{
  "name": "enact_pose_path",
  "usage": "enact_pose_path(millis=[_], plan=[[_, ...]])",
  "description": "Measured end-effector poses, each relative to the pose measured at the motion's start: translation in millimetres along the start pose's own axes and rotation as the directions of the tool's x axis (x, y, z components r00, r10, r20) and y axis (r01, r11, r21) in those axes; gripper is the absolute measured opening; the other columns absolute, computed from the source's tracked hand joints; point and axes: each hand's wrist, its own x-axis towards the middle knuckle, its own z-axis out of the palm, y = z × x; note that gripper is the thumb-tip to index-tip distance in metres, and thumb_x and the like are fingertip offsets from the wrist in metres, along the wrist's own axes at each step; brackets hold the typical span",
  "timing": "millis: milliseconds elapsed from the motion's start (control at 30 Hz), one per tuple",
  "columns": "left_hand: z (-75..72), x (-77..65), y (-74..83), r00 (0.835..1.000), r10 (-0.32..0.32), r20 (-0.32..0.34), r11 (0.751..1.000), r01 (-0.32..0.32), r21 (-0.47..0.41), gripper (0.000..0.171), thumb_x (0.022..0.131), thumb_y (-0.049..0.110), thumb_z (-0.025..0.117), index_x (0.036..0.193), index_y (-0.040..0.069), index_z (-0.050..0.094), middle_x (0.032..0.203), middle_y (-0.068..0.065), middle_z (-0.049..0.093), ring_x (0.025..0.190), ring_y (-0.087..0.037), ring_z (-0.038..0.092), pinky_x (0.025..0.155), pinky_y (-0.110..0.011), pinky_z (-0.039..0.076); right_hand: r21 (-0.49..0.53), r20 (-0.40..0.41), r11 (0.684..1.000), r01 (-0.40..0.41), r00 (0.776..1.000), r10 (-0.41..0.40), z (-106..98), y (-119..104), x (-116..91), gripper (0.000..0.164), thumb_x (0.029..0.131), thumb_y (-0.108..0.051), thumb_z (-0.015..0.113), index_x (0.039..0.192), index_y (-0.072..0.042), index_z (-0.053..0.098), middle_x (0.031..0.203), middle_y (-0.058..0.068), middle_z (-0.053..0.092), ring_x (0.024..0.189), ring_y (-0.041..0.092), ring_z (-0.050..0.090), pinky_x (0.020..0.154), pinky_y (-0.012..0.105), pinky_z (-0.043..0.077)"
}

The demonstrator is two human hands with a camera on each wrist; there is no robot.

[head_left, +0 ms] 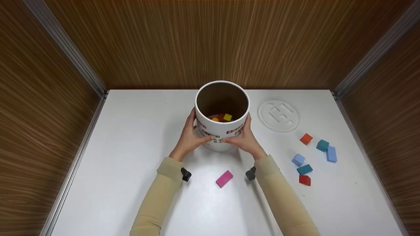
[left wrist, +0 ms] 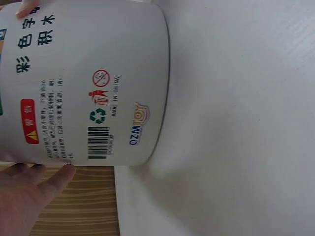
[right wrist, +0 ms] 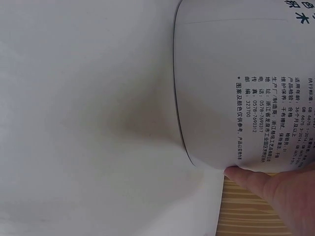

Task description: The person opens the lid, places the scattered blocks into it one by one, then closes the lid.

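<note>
Both hands grip a white cylindrical toy-block bucket [head_left: 219, 146] from its two sides, thumbs across the front and fingers round the sides. My left hand [head_left: 190, 135] is on its left side, my right hand [head_left: 245, 138] on its right. Inside, a yellow block [head_left: 227, 117] and some orange and red pieces show near the bottom. Printed labels and a barcode cover the bucket wall [left wrist: 128, 49] in the left wrist view, where left fingers [left wrist: 54, 184] touch its side. In the right wrist view a right finger [right wrist: 246, 179] lies along the wall.
A pink block [head_left: 224, 178] lies on the white table [head_left: 131, 147] in front of the bucket. To the right are a clear round lid [head_left: 278, 116] and several loose blocks, among them an orange block [head_left: 306, 138] and a red block [head_left: 304, 180]. Wood-grain walls [head_left: 147, 42] enclose the table.
</note>
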Motion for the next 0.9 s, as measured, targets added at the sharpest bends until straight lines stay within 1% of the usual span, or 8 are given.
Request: enact_pose_path(millis=[133,267,400,533,600,733,900], plan=[[4.9,1.4,-5.1,1.000,0.004,-0.017,1.000,-0.005,-0.025,0.130,0.063,0.051,0.090,0.158,0.032,0.003,0.162,0.005,0.013,0.146,-0.017,0.017,0.112,-0.051,0.030,-0.001,-0.004,1.000,-0.013,1.000,0.013,-0.2,-0.1,-0.4,0.131,0.065,0.004,0.089,0.152,-0.004,-0.009,0.156,0.027,0.010,0.139,0.045,0.020,0.116,0.053,0.014],[9.3,4.0,-7.5,1.000,0.005,-0.028,1.000,-0.005,-0.018,0.135,0.060,0.050,0.092,0.157,0.034,0.000,0.162,0.006,0.012,0.146,-0.015,0.016,0.116,-0.048,0.022,-0.004,-0.003,1.000,-0.014,1.000,0.014,-0.3,-0.8,-0.2,0.132,0.065,0.002,0.089,0.152,-0.005,-0.009,0.157,0.025,0.009,0.140,0.044,0.019,0.117,0.052,0.013],[13.4,7.9,-7.7,0.999,0.035,-0.039,0.999,-0.036,-0.026,0.139,0.058,0.043,0.095,0.157,0.033,-0.003,0.162,0.008,0.011,0.146,-0.013,0.016,0.118,-0.045,0.016,0.005,0.004,1.000,-0.001,1.000,0.001,-0.5,-0.4,0.6,0.132,0.065,0.003,0.089,0.152,-0.005,-0.010,0.157,0.026,0.008,0.140,0.044,0.018,0.117,0.051,0.013],[16.6,9.7,-6.4,0.997,0.061,-0.041,0.997,-0.063,-0.042,0.141,0.058,0.041,0.096,0.155,0.038,-0.006,0.160,0.013,0.009,0.144,-0.009,0.017,0.118,-0.040,0.015,0.014,0.012,1.000,0.008,1.000,-0.008,-0.8,1.4,1.0,0.132,0.066,0.004,0.088,0.152,-0.005,-0.012,0.157,0.027,0.007,0.140,0.046,0.018,0.117,0.051,0.013],[17.7,9.7,-5.9,0.997,0.067,-0.041,0.997,-0.069,-0.038,0.140,0.058,0.043,0.095,0.154,0.042,-0.007,0.160,0.016,0.008,0.143,-0.007,0.017,0.118,-0.039,0.015,0.016,0.012,1.000,0.011,1.000,-0.011,-1.0,2.3,1.1,0.131,0.066,0.005,0.088,0.151,-0.004,-0.012,0.157,0.026,0.007,0.139,0.046,0.018,0.117,0.051,0.013],[19.4,9.4,-4.9,0.997,0.071,-0.041,0.997,-0.073,-0.032,0.142,0.058,0.044,0.095,0.154,0.041,-0.010,0.160,0.015,0.006,0.144,-0.008,0.016,0.118,-0.039,0.015,0.012,0.012,1.000,0.016,1.000,-0.016,-0.8,2.9,1.4,0.132,0.065,0.005,0.088,0.151,-0.003,-0.012,0.157,0.026,0.006,0.139,0.046,0.017,0.116,0.053,0.012],[21.3,10.1,-4.8,0.995,0.085,-0.044,0.996,-0.086,-0.024,0.144,0.056,0.044,0.095,0.153,0.041,-0.011,0.159,0.015,0.005,0.144,-0.009,0.016,0.118,-0.038,0.016,0.006,0.015,1.000,0.023,1.000,-0.023,-0.1,2.7,1.8,0.134,0.065,0.002,0.090,0.151,-0.005,-0.012,0.157,0.025,0.006,0.140,0.044,0.016,0.117,0.054,0.011]])
